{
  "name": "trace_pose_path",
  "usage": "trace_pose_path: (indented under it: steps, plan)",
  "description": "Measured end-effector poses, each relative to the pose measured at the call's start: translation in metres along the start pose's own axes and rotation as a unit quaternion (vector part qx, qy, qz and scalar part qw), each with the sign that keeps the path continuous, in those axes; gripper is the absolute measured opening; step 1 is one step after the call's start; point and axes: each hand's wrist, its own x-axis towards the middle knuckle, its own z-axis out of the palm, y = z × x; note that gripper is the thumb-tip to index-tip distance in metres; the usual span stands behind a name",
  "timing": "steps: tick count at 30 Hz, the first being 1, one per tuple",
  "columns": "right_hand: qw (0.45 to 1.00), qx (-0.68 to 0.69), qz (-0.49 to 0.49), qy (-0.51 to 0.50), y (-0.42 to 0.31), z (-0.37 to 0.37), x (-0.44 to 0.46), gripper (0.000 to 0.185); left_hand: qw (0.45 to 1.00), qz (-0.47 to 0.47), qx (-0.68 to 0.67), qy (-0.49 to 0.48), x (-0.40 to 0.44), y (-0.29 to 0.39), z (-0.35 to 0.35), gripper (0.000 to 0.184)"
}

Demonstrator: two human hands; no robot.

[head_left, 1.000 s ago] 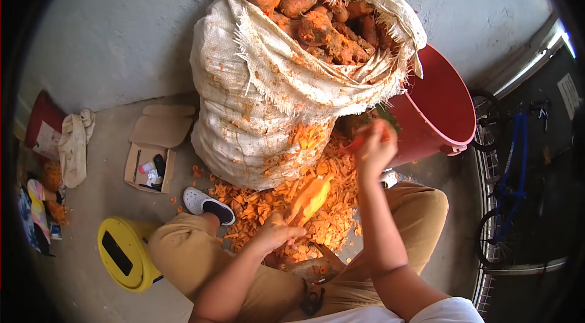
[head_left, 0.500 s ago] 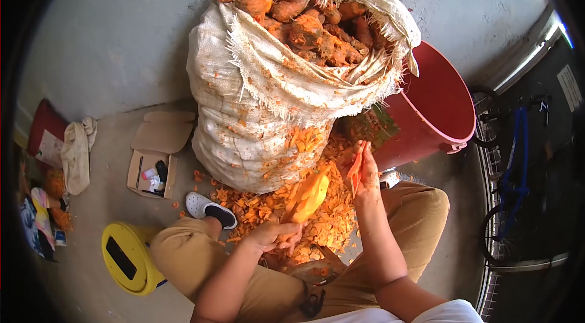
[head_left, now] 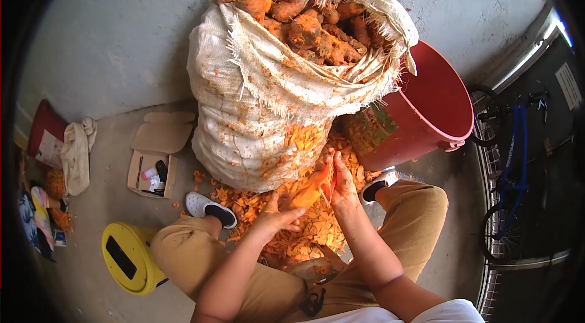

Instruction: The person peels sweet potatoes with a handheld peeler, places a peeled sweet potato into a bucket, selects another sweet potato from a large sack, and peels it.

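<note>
My left hand (head_left: 280, 218) holds the lower end of a peeled orange root (head_left: 306, 196), its fingers round it. My right hand (head_left: 343, 181) grips a red-orange tool (head_left: 328, 175), seemingly a peeler, against the root's upper end. Below both hands a heap of orange peelings (head_left: 314, 231) covers the floor between my legs. Behind them stands a big white woven sack (head_left: 244, 103), open at the top and full of rough, unpeeled orange-brown roots (head_left: 320, 33).
A large red bin (head_left: 426, 116) stands right of the sack. At the left are an open cardboard box (head_left: 151, 170) with small items, a yellow-lidded bucket (head_left: 128, 259) and a pale cloth (head_left: 78, 155). A blue bicycle (head_left: 518, 164) is at the right.
My right hand has moved left and down from beside the red bin, bringing the red-orange tool onto the root. The root is tilted further right in my left hand.
</note>
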Motion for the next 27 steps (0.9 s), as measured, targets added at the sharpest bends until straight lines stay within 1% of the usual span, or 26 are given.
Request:
trace_pose_path:
  steps: [1, 2, 4, 5, 7, 8, 9, 11, 12, 13, 14, 15, 17, 18, 19, 20, 21, 22, 23, 24, 25, 27]
  plan:
    - [0.999, -0.024, -0.008, 0.033, 0.000, -0.002, -0.001, 0.019, 0.988, 0.047, 0.138, 0.055, 0.001, 0.000, 0.001, 0.068]
    - [0.997, -0.022, -0.020, 0.076, 0.002, -0.003, 0.001, 0.020, 0.951, 0.093, 0.273, 0.109, 0.001, 0.000, 0.001, 0.077]
    - [0.986, -0.018, -0.045, 0.161, 0.006, -0.001, 0.006, 0.020, 0.940, 0.098, 0.299, 0.130, 0.000, 0.000, 0.006, 0.073]
    - [0.986, -0.026, -0.048, 0.157, 0.008, 0.001, 0.007, 0.020, 0.934, 0.101, 0.311, 0.141, -0.001, 0.000, 0.008, 0.070]
    - [0.987, -0.041, -0.054, 0.149, 0.011, 0.015, 0.008, 0.020, 0.938, 0.129, 0.283, 0.153, 0.004, -0.011, 0.006, 0.063]
    - [0.976, -0.066, -0.058, 0.198, 0.009, 0.023, 0.008, 0.019, 0.940, 0.143, 0.268, 0.158, 0.006, -0.014, 0.006, 0.059]
    - [0.976, -0.043, -0.079, 0.196, 0.004, 0.030, 0.008, 0.018, 0.966, 0.130, 0.186, 0.125, 0.006, -0.013, 0.006, 0.054]
    - [0.976, -0.057, -0.155, 0.139, -0.013, 0.021, 0.016, 0.017, 0.993, 0.103, 0.019, 0.060, 0.006, -0.007, 0.005, 0.043]
    - [0.958, -0.105, -0.225, 0.145, -0.020, 0.030, 0.015, 0.017, 0.997, 0.067, -0.014, 0.045, 0.004, -0.005, 0.004, 0.038]
    - [0.939, -0.157, -0.295, 0.087, -0.024, 0.038, 0.015, 0.017, 0.998, 0.031, -0.046, 0.030, 0.002, -0.002, 0.004, 0.034]
    - [0.926, -0.196, -0.310, 0.090, -0.025, 0.045, 0.014, 0.019, 0.997, -0.005, -0.079, 0.014, 0.001, -0.001, 0.004, 0.029]
    - [0.912, -0.234, -0.324, 0.094, -0.023, 0.057, 0.011, 0.021, 0.997, -0.005, -0.082, 0.002, 0.002, 0.000, 0.004, 0.027]
    - [0.894, -0.339, -0.282, 0.082, -0.009, 0.073, 0.004, 0.023, 0.996, -0.008, -0.090, -0.025, 0.003, -0.001, 0.008, 0.022]
    - [0.840, -0.442, -0.300, 0.095, 0.007, 0.084, 0.001, 0.025, 0.998, 0.006, -0.056, -0.023, 0.002, 0.001, 0.011, 0.021]
    - [0.821, -0.487, -0.292, 0.057, 0.020, 0.087, -0.003, 0.025, 0.999, 0.021, -0.021, -0.021, 0.002, 0.005, 0.015, 0.020]
    - [0.787, -0.541, -0.289, 0.064, 0.032, 0.086, -0.008, 0.023, 0.999, 0.037, 0.014, -0.017, 0.001, 0.007, 0.016, 0.019]
    - [0.750, -0.592, -0.286, 0.069, 0.040, 0.085, -0.011, 0.021, 0.999, 0.044, 0.022, -0.006, 0.001, 0.006, 0.015, 0.018]
    - [0.752, -0.570, -0.328, 0.039, 0.041, 0.084, -0.008, 0.019, 0.998, 0.050, 0.028, 0.006, 0.001, 0.001, 0.014, 0.018]
    - [0.763, -0.558, -0.318, 0.072, 0.033, 0.086, -0.004, 0.021, 0.998, 0.057, 0.034, 0.019, 0.000, -0.002, 0.012, 0.018]
    - [0.790, -0.513, -0.312, 0.122, 0.020, 0.086, 0.004, 0.020, 0.999, 0.030, 0.017, -0.014, -0.002, 0.004, 0.008, 0.018]
    - [0.813, -0.465, -0.306, 0.173, 0.008, 0.084, 0.012, 0.019, 0.999, 0.030, 0.029, -0.009, -0.001, 0.005, 0.008, 0.018]
    - [0.800, -0.480, -0.309, 0.185, 0.000, 0.071, 0.023, 0.018, 0.998, 0.031, 0.052, -0.003, 0.000, 0.005, 0.012, 0.021]
